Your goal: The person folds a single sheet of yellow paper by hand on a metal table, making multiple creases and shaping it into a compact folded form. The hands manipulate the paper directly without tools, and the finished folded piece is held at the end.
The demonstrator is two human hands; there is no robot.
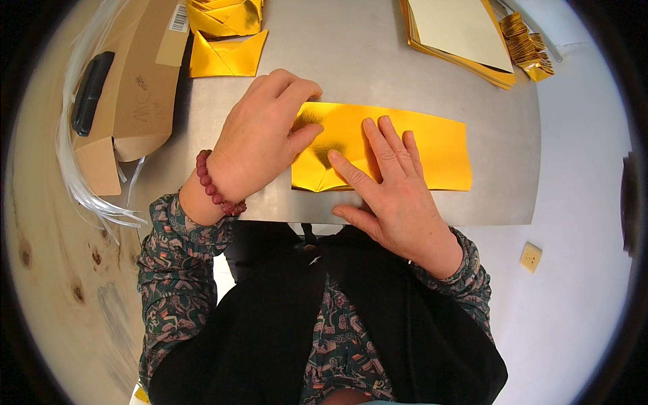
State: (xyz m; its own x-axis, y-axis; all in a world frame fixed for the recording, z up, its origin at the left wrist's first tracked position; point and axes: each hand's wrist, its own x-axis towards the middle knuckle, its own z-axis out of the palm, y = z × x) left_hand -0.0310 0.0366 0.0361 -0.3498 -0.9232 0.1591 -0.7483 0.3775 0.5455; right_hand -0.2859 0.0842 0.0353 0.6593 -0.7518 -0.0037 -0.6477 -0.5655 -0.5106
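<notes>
A strip of shiny gold foil paper (435, 150), folded lengthwise, lies along the near part of the metal table. My left hand (260, 135), with a dark red bead bracelet (210, 185) on its wrist, curls around the strip's left end. Its thumb rests on the foil, and its index finger bends over by the upper left corner; the other fingertips are hidden. My right hand (398, 192) lies on the middle of the strip with fingers spread, its thumb off the near edge. Creases show in the foil between both hands.
Folded gold paper pieces (228, 54) are stacked at the far left. A cardboard box (145, 88) stands left, beside white plastic strands (67, 148). At the far right lie a stack of sheets (462, 34) and bundled pleated gold pieces (526, 47). The metal table's (499, 212) near edge runs before me.
</notes>
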